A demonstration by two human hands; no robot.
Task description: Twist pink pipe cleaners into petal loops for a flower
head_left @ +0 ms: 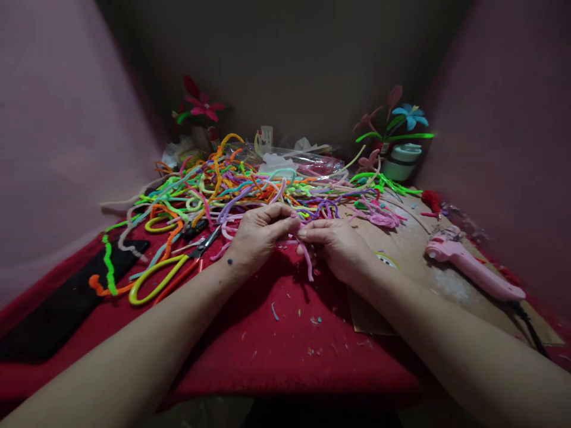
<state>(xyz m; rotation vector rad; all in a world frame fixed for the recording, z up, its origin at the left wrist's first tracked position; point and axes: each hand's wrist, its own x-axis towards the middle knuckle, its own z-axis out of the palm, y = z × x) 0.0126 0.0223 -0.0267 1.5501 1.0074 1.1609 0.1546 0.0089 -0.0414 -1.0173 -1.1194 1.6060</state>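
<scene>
A pink pipe cleaner (pixel 307 257) is pinched between my two hands at the middle of the view, its free end hanging down over the red cloth. My left hand (pixel 263 233) has thumb and forefinger pressed together on its upper part. Close beside it, my right hand (pixel 336 244) grips the same pipe cleaner with thumb and forefinger. The upper part of the pipe cleaner is mostly covered by my fingers. Just behind both hands lies a tangled heap of many-coloured pipe cleaners (pixel 218 178).
Yellow-handled scissors (pixel 154 279) lie left, near a black cloth-like piece (pixel 66 309). At right, a pink glue gun (pixel 473 261) rests on a cardboard sheet (pixel 428 297). Pipe-cleaner flowers (pixel 409 116) and a pale green roll (pixel 401 161) stand behind. Scraps dot the red cloth (pixel 285 351).
</scene>
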